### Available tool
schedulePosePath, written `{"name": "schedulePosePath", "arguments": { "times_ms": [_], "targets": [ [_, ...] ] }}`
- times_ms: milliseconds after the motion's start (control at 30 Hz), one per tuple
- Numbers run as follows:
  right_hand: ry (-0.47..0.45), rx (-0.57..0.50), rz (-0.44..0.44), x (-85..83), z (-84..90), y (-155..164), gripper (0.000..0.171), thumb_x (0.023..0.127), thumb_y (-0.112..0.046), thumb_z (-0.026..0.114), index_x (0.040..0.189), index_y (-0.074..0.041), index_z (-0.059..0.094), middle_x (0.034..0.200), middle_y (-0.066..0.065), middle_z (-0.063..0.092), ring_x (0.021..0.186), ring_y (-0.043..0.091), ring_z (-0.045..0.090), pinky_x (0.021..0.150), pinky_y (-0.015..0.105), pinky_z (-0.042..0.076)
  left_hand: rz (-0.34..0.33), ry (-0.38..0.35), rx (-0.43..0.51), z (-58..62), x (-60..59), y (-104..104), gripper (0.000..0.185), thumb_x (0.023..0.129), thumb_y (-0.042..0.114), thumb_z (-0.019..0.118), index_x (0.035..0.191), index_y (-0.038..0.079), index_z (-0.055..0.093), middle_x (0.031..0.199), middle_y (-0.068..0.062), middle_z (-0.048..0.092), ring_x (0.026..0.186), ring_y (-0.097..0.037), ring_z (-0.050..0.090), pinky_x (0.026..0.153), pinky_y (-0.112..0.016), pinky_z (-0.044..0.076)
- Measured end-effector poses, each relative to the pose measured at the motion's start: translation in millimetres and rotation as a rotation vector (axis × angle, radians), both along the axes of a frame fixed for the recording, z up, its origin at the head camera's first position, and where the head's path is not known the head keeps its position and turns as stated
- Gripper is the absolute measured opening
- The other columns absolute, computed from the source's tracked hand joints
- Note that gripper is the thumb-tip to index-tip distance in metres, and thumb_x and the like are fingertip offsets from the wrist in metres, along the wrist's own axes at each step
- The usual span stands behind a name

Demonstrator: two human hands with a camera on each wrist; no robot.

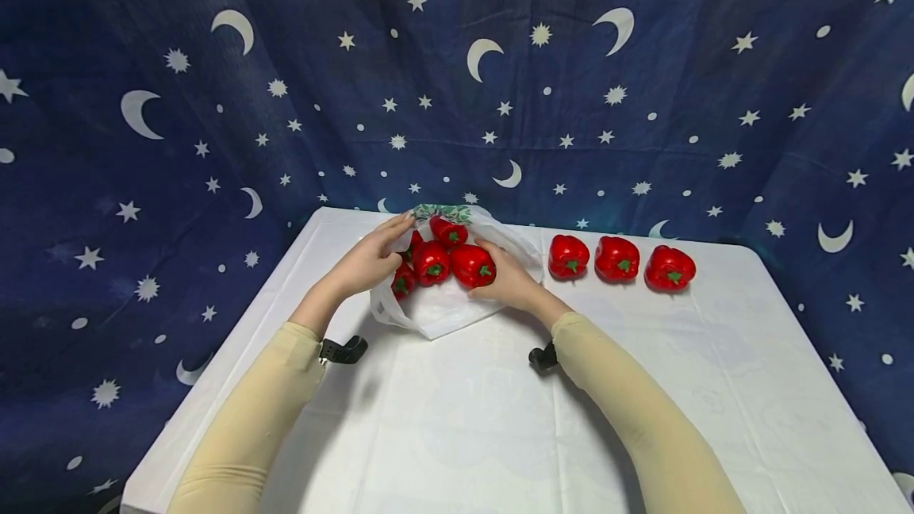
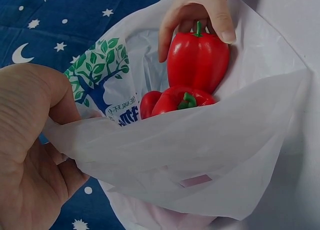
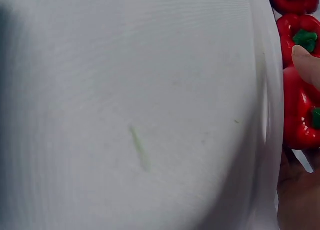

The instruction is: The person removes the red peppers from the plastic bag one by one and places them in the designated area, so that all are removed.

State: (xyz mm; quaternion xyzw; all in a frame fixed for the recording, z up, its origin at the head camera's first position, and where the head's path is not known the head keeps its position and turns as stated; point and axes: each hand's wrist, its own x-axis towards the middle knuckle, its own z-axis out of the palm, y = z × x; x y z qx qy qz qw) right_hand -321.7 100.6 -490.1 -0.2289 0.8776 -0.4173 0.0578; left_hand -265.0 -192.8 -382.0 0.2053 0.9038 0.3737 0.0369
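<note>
Left hand point(image 1: 367, 260) fingers pinching bag point(image 1: 443, 312) rim, right hand point(image 1: 508, 280) gripping half-hidden pepper point(image 1: 472, 265)

Red peppers point(image 1: 471, 264) with green stems, white bag point(image 1: 443, 312) with green tree print, navy star-and-moon cloth point(image 1: 643, 101).

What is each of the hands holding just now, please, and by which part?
The right hand grips a red pepper around its body inside the bag. The left hand holds the white plastic bag by its rim.

Three red peppers point(image 1: 617, 258) in row on white table point(image 1: 714, 387); starry blue backdrop point(image 1: 643, 86).
</note>
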Motion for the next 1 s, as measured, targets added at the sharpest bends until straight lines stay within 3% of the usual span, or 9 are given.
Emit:
{"name": "schedulePosePath", "arguments": {
  "times_ms": [100,200,300,533,633,1000],
  "targets": [
    [-0.005,-0.017,-0.003,0.1,-1.7,-1.5,0.108,0.073,-0.023,0.092,0.16,-0.015,0.03,0.159,0.009,0.038,0.142,0.029,0.039,0.114,0.049,0.034,-0.001,-0.002,0.009,0.2,0.3,0.1,0.07,0.097,0.002,0.045,0.163,0.018,0.029,0.17,0.008,0.013,0.121,-0.021,0.05,0.074,-0.041,0.04],
    [-0.009,-0.04,-0.005,-0.6,-3.6,-2.5,0.106,0.073,-0.021,0.092,0.16,-0.015,0.031,0.157,0.008,0.04,0.14,0.029,0.041,0.114,0.048,0.035,0.001,-0.004,0.015,0.3,0.9,-0.1,0.07,0.097,0.0,0.045,0.163,0.018,0.029,0.169,0.009,0.014,0.095,-0.024,0.055,0.071,-0.041,0.039],
    [-0.015,-0.072,0.001,-2.0,-5.7,-2.8,0.104,0.073,-0.018,0.092,0.158,-0.015,0.032,0.156,0.007,0.041,0.139,0.028,0.042,0.114,0.049,0.035,0.003,-0.001,0.014,0.4,1.0,-0.5,0.07,0.097,0.0,0.046,0.163,0.018,0.029,0.169,0.009,0.014,0.082,-0.021,0.051,0.07,-0.04,0.04],
    [-0.059,-0.136,0.011,-2.7,-9.5,-2.1,0.103,0.073,-0.013,0.091,0.158,-0.018,0.032,0.155,0.005,0.041,0.139,0.028,0.041,0.114,0.051,0.034,-0.001,0.003,0.018,1.6,1.9,-1.2,0.07,0.096,0.0,0.046,0.163,0.016,0.029,0.171,0.0,0.015,0.075,-0.02,0.046,0.07,-0.04,0.04],
    [-0.064,-0.151,0.013,-2.3,-9.5,-2.4,0.104,0.073,-0.012,0.091,0.158,-0.018,0.032,0.156,0.005,0.04,0.14,0.029,0.041,0.115,0.051,0.033,-0.005,0.002,0.019,2.1,2.4,-0.7,0.07,0.096,0.0,0.046,0.163,0.016,0.029,0.171,0.001,0.015,0.069,-0.021,0.042,0.069,-0.04,0.039],
    [-0.088,-0.203,0.01,-1.4,-7.8,-3.9,0.099,0.074,-0.009,0.09,0.156,-0.016,0.035,0.153,0.007,0.043,0.139,0.029,0.042,0.114,0.05,0.035,-0.002,-0.003,0.018,2.4,3.0,-1.4,0.07,0.096,0.0,0.046,0.163,0.017,0.029,0.17,0.008,0.014,0.072,-0.019,0.044,0.069,-0.039,0.039]
  ]
}}
